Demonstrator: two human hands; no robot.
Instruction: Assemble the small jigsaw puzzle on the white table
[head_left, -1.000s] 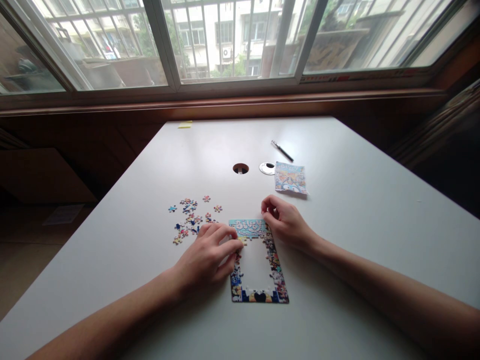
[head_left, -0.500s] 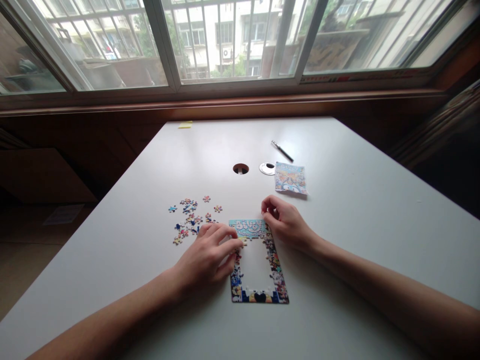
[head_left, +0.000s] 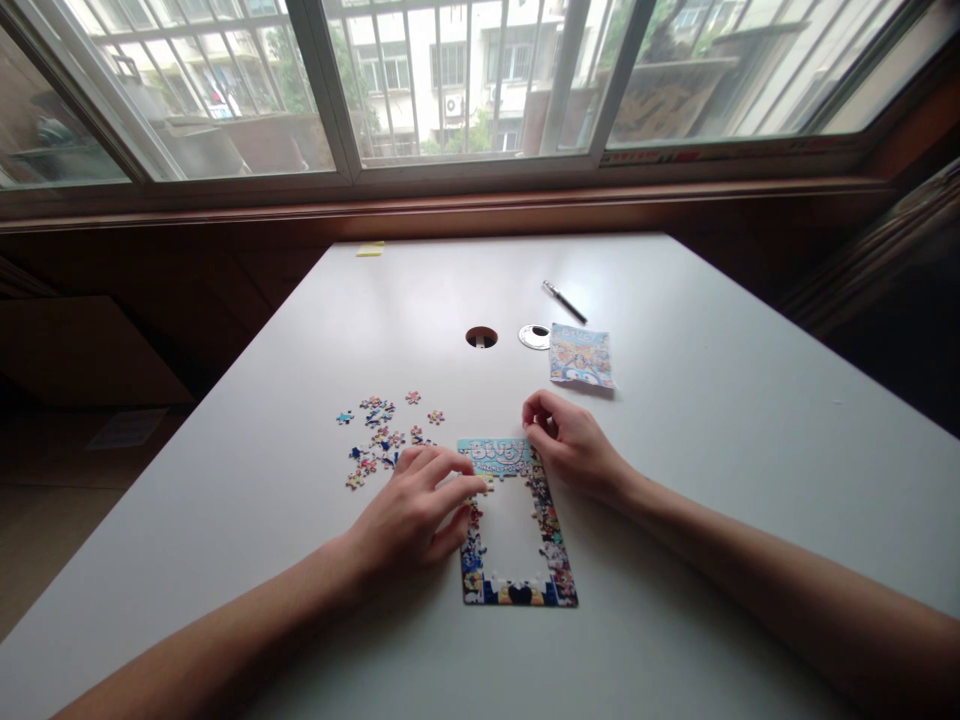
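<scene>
A jigsaw puzzle frame (head_left: 559, 565) lies flat on the table, its colourful border joined around a bare middle. My left hand (head_left: 424, 500) rests over the frame's upper left edge, fingers apart, with one fingertip on a small puzzle piece (head_left: 487, 484) at the inner corner. Beside the frame's top right corner, my right hand (head_left: 574, 440) is closed, its fingers curled in; what they hold, if anything, is hidden. Loose puzzle pieces (head_left: 384, 437) lie scattered left of the frame, some partly behind my left hand.
The white table (head_left: 300, 600) has a round cable hole (head_left: 481, 338) with its metal cover (head_left: 535, 337) next to it. A printed packet (head_left: 582, 357) and a black pen (head_left: 565, 302) lie beyond my right hand. A yellow sticky note (head_left: 370, 249) is at the far edge, below the windows.
</scene>
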